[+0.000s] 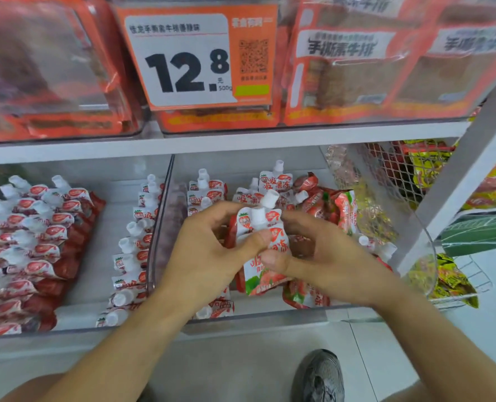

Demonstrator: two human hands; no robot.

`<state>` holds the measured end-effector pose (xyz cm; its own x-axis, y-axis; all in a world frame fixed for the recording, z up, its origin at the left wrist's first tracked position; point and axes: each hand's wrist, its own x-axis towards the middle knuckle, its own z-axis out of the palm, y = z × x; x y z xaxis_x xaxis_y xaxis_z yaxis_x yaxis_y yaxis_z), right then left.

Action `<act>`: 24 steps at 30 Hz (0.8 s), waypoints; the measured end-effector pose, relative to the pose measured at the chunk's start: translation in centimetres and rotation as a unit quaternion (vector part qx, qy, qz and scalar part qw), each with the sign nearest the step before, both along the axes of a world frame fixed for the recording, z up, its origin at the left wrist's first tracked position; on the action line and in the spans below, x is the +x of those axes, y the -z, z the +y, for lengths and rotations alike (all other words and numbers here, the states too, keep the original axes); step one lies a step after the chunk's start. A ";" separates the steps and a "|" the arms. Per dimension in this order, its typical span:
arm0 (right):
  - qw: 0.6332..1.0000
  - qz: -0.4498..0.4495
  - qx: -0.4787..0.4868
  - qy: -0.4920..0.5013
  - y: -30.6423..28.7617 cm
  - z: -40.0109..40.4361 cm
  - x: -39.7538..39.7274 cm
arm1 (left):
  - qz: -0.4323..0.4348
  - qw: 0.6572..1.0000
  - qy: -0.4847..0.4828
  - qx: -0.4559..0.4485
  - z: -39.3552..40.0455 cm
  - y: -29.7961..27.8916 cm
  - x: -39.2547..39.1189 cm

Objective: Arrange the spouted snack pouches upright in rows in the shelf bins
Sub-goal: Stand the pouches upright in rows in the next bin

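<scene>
Gripping one strawberry-printed spouted pouch (265, 245) upright, left hand (212, 250) and right hand (319, 253) pinch it above the right clear bin (165, 227); at 12 o'clock, a price tag (196, 58) reads "12.8".

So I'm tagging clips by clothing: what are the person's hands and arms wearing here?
Nothing is worn on them. Both the left hand and the right hand are bare, with no gloves, rings or watch showing. Both forearms are bare too, with no sleeve in view down to the bottom edge of the picture. Nails are short and unpainted.
</scene>
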<state>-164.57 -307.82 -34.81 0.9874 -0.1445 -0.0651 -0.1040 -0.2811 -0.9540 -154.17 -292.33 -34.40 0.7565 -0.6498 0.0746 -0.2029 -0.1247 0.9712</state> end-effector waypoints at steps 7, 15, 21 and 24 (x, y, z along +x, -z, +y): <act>0.996 0.004 -0.087 -0.004 0.1 -2.3 -0.2 | -0.164 0.976 0.106 0.091 0.1 -0.1 0.6; 0.945 0.105 -0.263 -0.161 1.7 -2.0 0.1 | -0.283 0.863 0.281 0.312 0.9 1.2 0.9; 0.957 0.099 -0.227 -0.152 1.5 -2.0 0.7 | -0.251 0.874 0.284 0.305 1.4 0.8 1.8; 0.961 0.133 -0.180 -0.160 1.2 -2.7 0.9 | -0.244 0.888 0.273 0.279 1.3 0.4 1.2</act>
